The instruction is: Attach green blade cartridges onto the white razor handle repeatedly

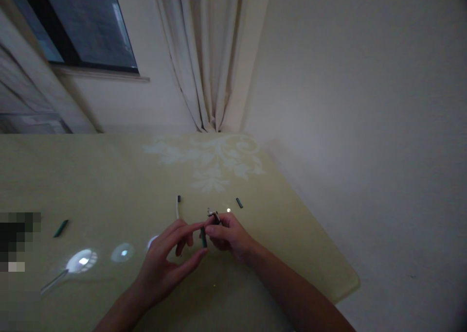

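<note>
My left hand (162,256) pinches a small dark green strip (203,237) upright between the thumb and a fingertip. Its other fingers are curled above the table. Right beside it, my right hand (230,235) is closed on a small dark piece with shiny metal parts (214,217), whose kind I cannot make out. The right fingertips are close to the green strip; whether they touch it I cannot tell. Just beyond the left hand lies a thin white stick with a dark end (178,206), partly hidden by the fingers.
A short dark strip (239,202) lies beyond my right hand. Another green strip (61,228) is at the left. The glossy table (127,186) carries a pale floral pattern and light reflections. Its right edge slants near the wall (365,128); a curtain (207,55) hangs behind.
</note>
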`<action>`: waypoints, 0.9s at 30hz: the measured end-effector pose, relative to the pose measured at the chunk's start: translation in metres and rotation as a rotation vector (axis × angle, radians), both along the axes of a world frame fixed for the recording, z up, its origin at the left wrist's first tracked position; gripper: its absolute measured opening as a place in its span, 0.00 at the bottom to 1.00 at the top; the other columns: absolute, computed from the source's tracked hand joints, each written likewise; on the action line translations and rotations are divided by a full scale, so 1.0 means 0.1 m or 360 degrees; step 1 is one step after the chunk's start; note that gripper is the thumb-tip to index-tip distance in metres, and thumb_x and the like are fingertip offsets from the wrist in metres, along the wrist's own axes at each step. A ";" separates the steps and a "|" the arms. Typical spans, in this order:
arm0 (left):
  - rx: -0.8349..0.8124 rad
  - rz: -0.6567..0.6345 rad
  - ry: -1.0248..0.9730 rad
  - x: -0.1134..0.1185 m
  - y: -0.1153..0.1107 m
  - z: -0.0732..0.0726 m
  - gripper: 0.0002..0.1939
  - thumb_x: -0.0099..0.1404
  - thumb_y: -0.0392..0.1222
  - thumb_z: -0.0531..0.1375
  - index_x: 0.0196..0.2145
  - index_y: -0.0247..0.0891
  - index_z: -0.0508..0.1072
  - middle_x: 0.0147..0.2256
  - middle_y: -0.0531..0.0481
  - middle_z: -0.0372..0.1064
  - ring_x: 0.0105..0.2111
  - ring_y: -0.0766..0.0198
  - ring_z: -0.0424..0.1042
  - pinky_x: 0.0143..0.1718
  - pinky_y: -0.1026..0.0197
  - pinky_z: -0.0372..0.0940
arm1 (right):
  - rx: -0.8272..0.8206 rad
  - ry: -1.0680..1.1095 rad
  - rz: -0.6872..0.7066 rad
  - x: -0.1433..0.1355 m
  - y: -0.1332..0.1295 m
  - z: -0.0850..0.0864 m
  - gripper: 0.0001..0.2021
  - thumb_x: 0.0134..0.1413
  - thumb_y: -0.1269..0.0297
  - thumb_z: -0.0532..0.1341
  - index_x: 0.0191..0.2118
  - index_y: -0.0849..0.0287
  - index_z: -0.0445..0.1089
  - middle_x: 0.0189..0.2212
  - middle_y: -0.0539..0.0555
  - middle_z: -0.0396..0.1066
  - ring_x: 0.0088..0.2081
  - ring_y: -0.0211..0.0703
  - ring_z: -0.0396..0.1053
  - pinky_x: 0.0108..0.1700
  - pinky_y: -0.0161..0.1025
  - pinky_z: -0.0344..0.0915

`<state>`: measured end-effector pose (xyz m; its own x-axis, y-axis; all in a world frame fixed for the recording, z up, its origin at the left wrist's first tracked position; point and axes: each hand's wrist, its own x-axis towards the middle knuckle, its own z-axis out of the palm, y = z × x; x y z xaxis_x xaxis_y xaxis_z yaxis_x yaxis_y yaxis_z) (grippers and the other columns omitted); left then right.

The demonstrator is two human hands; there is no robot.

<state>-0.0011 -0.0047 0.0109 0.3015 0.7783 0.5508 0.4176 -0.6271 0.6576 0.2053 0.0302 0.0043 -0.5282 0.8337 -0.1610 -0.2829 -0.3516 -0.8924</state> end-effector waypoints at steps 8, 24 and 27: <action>0.0017 0.0012 -0.0059 0.01 -0.02 0.03 0.22 0.69 0.38 0.67 0.59 0.49 0.75 0.30 0.57 0.69 0.24 0.68 0.67 0.27 0.66 0.66 | -0.0014 0.0055 -0.0010 0.01 0.00 -0.03 0.19 0.44 0.51 0.79 0.33 0.60 0.76 0.18 0.41 0.57 0.18 0.29 0.45 0.21 0.34 0.38; -0.0015 -0.0054 -0.0057 0.02 -0.04 0.02 0.25 0.70 0.38 0.67 0.63 0.49 0.73 0.30 0.57 0.67 0.25 0.67 0.66 0.28 0.65 0.65 | -0.0065 0.0186 0.0080 0.00 -0.01 -0.04 0.18 0.44 0.53 0.78 0.32 0.62 0.77 0.27 0.50 0.75 0.18 0.26 0.48 0.21 0.35 0.39; -0.0006 -0.0046 -0.0051 0.01 -0.05 0.01 0.25 0.70 0.37 0.67 0.62 0.49 0.73 0.30 0.57 0.67 0.25 0.68 0.66 0.28 0.65 0.65 | -0.0094 0.0191 0.0077 0.00 -0.02 -0.05 0.18 0.43 0.54 0.79 0.32 0.61 0.75 0.30 0.51 0.77 0.18 0.26 0.50 0.22 0.34 0.40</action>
